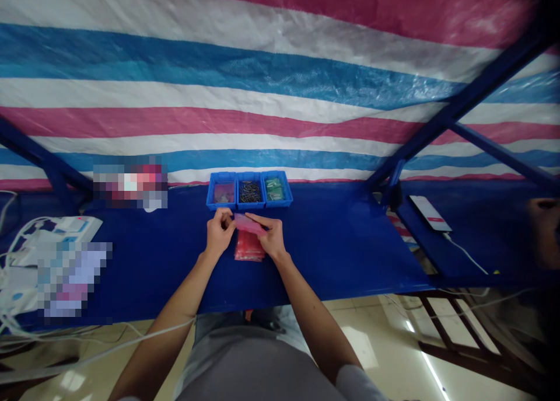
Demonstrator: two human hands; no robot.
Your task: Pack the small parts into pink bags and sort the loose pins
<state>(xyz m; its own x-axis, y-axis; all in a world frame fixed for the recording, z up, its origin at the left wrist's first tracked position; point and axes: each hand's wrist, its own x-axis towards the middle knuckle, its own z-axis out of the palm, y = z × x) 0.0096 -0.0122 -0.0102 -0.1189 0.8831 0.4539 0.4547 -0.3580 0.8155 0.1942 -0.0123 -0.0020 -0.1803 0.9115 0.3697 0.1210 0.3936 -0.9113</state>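
A small pink plastic bag (250, 223) is in my right hand (273, 239), pinched at its right end between thumb and fingers. My left hand (217, 232) is at the bag's left edge, its fingers curled together; what they grip, if anything, is too small to make out. Under the bag lies a stack of red plastic bags (249, 249), partly covered by it. Just beyond my hands stand three joined blue bins. The left bin (215, 204) holds pinkish pieces, the middle bin (251, 205) dark metal screws, the right bin (278, 203) green-and-white small packets or plugs.
The bins stand on a blue-covered table (341, 243). White power strips and cables (79, 229) lie at the left, near blurred-out items. A phone (429, 213) with a charging cable lies at the right. Blue frame bars (437, 121) slant before a striped tarp (262, 97).
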